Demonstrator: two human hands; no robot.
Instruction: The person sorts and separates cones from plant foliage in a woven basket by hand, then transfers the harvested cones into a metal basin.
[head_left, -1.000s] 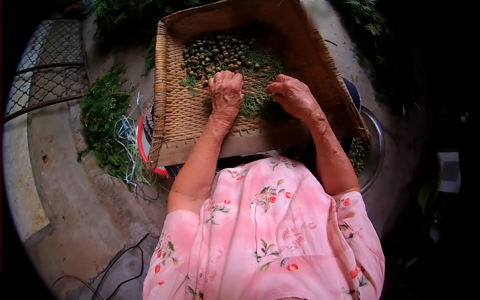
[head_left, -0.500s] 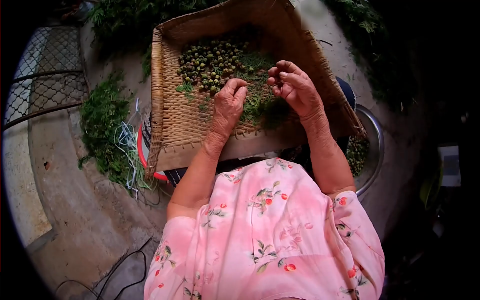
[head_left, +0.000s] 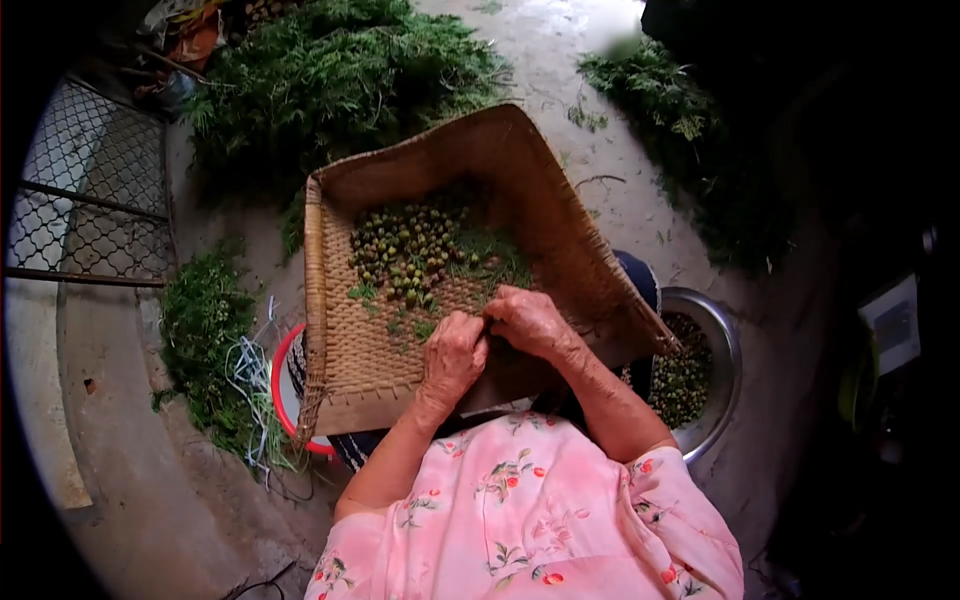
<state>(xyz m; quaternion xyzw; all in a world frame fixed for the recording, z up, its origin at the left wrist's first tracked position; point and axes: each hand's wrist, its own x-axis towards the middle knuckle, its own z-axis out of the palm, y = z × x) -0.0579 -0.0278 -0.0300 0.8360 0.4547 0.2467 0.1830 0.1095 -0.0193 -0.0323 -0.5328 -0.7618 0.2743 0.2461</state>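
Note:
A woven basket with one low side lies across my lap. Inside it is a heap of small round green-brown cones, with feathery green sprigs to their right. Above the basket's near side my left hand is closed, fingertips pressed together. My right hand meets it, also closed, with the fingers curled in a pinch. Between the two hands a small dark bit shows, too small and covered to name.
To the right stands a metal basin holding more cones. A red-rimmed basin is partly under the basket's left side. Piles of evergreen branches lie ahead, and a smaller pile with white-blue strings lies left.
My right hand has come down and left from its raised position, its fingers closing beside my left hand. The camera view has shifted, showing more floor and branches ahead.

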